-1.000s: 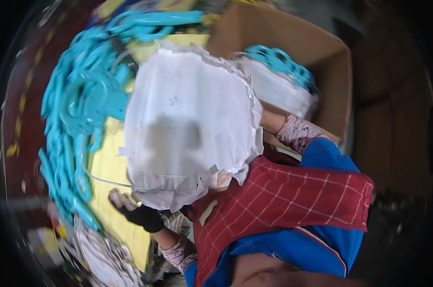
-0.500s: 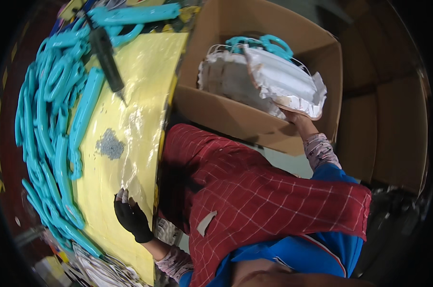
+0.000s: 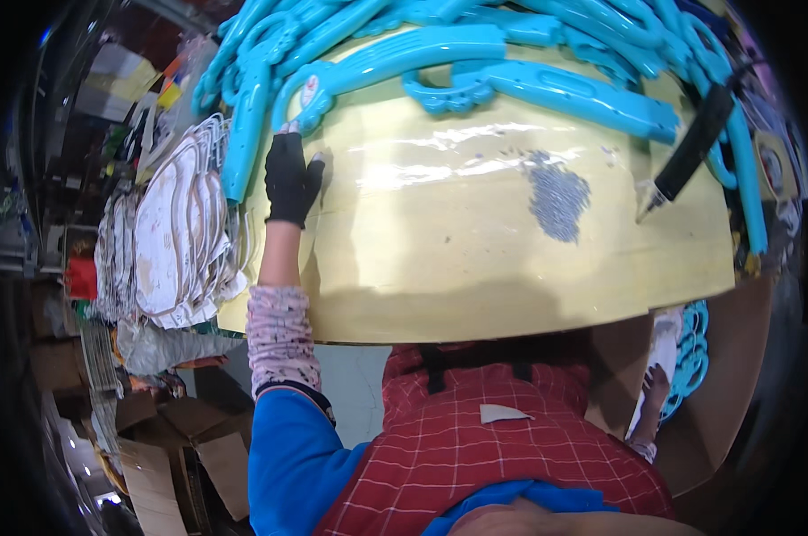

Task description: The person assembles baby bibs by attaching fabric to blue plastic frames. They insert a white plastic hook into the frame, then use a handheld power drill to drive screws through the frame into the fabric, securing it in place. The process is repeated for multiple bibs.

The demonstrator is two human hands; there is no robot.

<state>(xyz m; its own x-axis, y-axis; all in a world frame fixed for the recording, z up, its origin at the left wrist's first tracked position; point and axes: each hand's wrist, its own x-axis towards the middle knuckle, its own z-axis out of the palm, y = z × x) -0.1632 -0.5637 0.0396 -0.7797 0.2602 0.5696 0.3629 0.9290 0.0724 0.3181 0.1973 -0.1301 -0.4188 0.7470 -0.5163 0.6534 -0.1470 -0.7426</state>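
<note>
My left hand [image 3: 292, 179], in a black fingerless glove, reaches forward over the yellow tabletop [image 3: 404, 268]. Its fingers are stretched out and the thumb stands apart. The fingertips touch the looped end of a turquoise plastic handle-like part [image 3: 404, 58] lying at the front of a heap. Low at the right, my right hand [image 3: 656, 389] is inside a cardboard box [image 3: 730, 393]. Its fingers look extended, lying against a white padded panel [image 3: 663, 344], seen nearly edge-on. Turquoise looped pieces [image 3: 690, 348] show beside that panel.
A black power screwdriver [image 3: 699, 138] hangs over the table's right side, tip down. Left of it lies a pile of small grey screw-like pieces [image 3: 557, 196]. More turquoise parts [image 3: 591, 31] cover the far edge. White panels [image 3: 180, 232] stand stacked at the left; cartons [image 3: 167, 447] sit below.
My view has swung left from the box to the table. My left hand has moved from bare tabletop to the turquoise part. The white panel is lower in the box, my right hand still beside it.
</note>
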